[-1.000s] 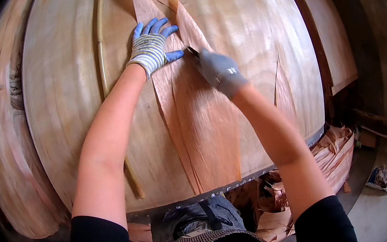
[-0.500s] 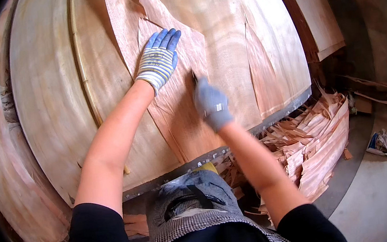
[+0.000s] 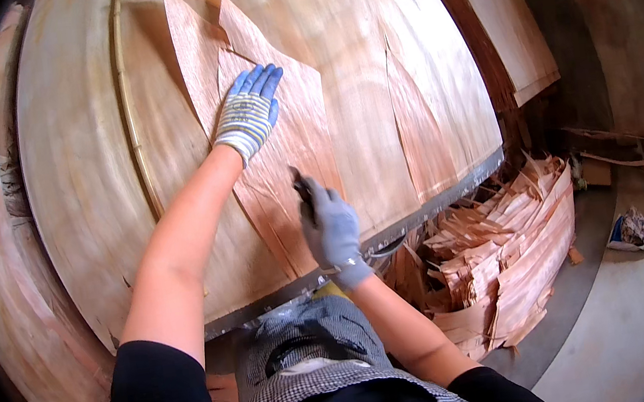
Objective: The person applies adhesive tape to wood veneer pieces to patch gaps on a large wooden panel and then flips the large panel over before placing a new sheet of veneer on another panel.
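Note:
My left hand [image 3: 248,112], in a striped white glove with blue fingers, lies flat with fingers stretched on a thin reddish veneer piece [image 3: 295,100]. That piece has a torn, pointed far end and rests on a broad pale veneer sheet [image 3: 363,107]. Nearer to me and to the right, my right hand [image 3: 332,233], in a grey glove, is closed around a dark knife [image 3: 303,187]. The knife's tip points away from me, over the near part of the reddish piece. Whether the tip touches the wood I cannot tell.
A thin pole [image 3: 134,136] lies lengthwise on the pale sheet at left. A dark edge strip [image 3: 439,207] runs along the front. Below right is a heap of veneer scraps [image 3: 506,259]. A small bag [image 3: 630,231] lies on the floor; more veneer [image 3: 503,10] is stacked at far right.
My right hand has drawn the knife toward me and somewhat left along the reddish veneer. The left hand stays flat on the piece. The whole view has shifted slightly.

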Tool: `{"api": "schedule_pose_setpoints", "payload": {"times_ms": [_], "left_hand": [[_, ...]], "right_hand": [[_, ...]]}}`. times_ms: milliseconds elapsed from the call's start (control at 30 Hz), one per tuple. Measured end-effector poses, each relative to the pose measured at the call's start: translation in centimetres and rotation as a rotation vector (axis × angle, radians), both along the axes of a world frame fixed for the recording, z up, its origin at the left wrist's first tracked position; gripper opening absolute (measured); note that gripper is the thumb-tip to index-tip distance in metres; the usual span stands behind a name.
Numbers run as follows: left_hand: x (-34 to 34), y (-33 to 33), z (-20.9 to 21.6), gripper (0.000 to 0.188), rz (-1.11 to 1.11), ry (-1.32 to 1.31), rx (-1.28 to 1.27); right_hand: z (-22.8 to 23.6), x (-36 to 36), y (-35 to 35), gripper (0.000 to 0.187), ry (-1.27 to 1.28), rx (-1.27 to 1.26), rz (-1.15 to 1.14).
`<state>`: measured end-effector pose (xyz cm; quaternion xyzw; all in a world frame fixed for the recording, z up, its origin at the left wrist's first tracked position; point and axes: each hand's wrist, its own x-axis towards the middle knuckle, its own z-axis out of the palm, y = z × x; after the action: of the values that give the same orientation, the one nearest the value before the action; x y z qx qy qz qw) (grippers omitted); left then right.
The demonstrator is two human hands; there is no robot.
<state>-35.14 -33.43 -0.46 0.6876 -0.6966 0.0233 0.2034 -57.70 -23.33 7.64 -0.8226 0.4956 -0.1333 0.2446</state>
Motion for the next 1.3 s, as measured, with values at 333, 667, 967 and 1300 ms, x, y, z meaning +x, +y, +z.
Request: {"api": "schedule_pose_setpoints", "payload": {"times_ms": [333, 667, 967, 1300], "left_hand": [[4.2, 2.0, 2.5, 0.057, 0.777, 0.546, -0.496], [5.7, 0.5, 9.0, 0.028, 0.918, 0.306, -0.189], [-4.6, 16.2, 17.0, 0.023, 0.426, 1.169, -0.627], [-26.7, 61.6, 1.9, 0.050, 1.092, 0.129, 1.025]], "right_hand": [[-2.1, 5.4, -14.9, 0.044, 0.159, -0.049, -0.216], [2.3, 4.7, -20.2, 0.018, -0.033, 0.052, -0.047], [10.8, 0.9, -9.2, 0.020, -0.579, 0.425, 0.864], [-4.5, -18.1, 6.5, 0.026, 0.038, 0.706, 1.045]]}}
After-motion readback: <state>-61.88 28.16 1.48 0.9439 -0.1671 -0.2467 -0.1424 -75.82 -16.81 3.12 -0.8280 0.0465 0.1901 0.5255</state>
